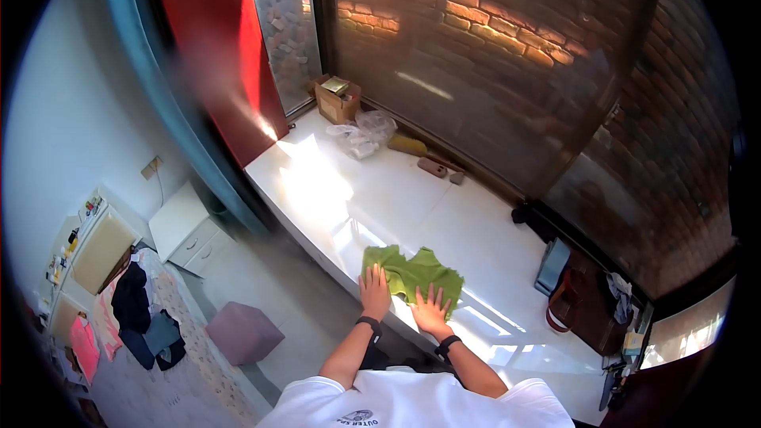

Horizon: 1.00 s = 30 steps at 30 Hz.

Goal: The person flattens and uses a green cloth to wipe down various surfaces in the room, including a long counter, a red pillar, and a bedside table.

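Observation:
A green piece of clothing [412,268], which looks like a small knitted top, lies spread on the white window ledge [428,214] in front of me. My left hand [375,291] rests on its left part with the fingers stretched out. On its lower right part lies my right hand [430,314], flat with the fingers spread. Neither hand grips the cloth. Each wrist wears a dark band. The parts of the garment under my palms are hidden.
Along the window stand a cardboard box [338,100], a clear plastic bag [362,135] and a yellow-green brush-like thing [407,144]. To the right are a blue-grey box [552,266] and a brown bag [564,301]. Below left are a pink stool [244,334], a white nightstand [189,230] and a bed with clothes.

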Each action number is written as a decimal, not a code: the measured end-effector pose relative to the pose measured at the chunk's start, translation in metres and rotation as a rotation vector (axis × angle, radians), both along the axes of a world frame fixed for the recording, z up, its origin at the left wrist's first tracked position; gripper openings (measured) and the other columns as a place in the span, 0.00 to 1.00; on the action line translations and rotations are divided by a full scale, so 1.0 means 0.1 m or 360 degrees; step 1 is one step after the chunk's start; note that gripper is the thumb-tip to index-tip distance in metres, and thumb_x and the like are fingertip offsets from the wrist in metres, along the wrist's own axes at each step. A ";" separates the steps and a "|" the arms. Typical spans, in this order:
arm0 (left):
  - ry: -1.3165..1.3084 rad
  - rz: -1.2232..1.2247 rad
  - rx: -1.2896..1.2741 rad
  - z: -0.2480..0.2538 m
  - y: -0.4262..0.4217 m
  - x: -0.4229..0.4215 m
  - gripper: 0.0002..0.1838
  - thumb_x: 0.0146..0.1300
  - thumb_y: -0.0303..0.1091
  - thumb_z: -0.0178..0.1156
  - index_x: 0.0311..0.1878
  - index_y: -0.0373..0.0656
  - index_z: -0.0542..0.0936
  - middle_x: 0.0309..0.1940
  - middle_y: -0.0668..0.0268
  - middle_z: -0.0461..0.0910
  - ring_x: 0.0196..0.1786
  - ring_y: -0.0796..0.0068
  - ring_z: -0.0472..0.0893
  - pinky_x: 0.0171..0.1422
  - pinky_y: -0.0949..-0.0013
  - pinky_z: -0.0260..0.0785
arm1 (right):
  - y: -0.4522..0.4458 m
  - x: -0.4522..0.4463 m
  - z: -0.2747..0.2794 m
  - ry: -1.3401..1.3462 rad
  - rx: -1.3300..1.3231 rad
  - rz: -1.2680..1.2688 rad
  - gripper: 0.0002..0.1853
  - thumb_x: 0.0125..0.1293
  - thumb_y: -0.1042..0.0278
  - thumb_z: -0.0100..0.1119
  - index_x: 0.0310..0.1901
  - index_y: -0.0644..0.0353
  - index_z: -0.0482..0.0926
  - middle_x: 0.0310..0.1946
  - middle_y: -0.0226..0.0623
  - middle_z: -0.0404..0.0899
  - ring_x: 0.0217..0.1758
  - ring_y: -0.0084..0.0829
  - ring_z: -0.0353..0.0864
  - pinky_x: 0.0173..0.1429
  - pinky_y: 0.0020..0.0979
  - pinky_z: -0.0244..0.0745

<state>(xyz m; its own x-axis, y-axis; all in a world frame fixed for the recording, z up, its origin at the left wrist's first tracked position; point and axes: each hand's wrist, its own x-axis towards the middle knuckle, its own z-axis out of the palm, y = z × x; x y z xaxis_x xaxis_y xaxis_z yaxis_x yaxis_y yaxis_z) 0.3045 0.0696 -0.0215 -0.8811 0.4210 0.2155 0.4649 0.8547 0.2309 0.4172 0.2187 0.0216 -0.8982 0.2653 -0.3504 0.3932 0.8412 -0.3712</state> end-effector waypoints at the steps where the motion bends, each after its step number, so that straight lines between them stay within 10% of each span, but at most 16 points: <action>1: -0.0070 0.0003 -0.0029 0.10 -0.01 -0.06 0.29 0.70 0.39 0.52 0.72 0.41 0.65 0.76 0.57 0.59 0.78 0.54 0.58 0.79 0.41 0.48 | -0.11 -0.11 -0.07 0.0023 -0.0016 0.0028 0.36 0.73 0.40 0.40 0.78 0.43 0.52 0.81 0.48 0.33 0.83 0.60 0.26 0.74 0.74 0.20; 30: -0.0548 -0.0040 -0.0047 0.18 -1.58 -2.25 0.35 0.70 0.45 0.53 0.78 0.52 0.58 0.80 0.61 0.50 0.81 0.59 0.50 0.80 0.41 0.43 | -0.88 -2.08 0.03 0.0033 0.0007 0.0838 0.32 0.75 0.40 0.39 0.78 0.33 0.53 0.82 0.42 0.37 0.83 0.57 0.32 0.75 0.72 0.25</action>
<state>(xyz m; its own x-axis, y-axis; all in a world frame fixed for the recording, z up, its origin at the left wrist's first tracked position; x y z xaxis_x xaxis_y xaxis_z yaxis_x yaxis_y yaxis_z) 0.0795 -0.0883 -0.0032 -0.8892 0.4451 -0.1055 0.3850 0.8527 0.3530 0.2090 0.1305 0.0242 -0.9171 -0.2225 -0.3307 -0.0907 0.9244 -0.3704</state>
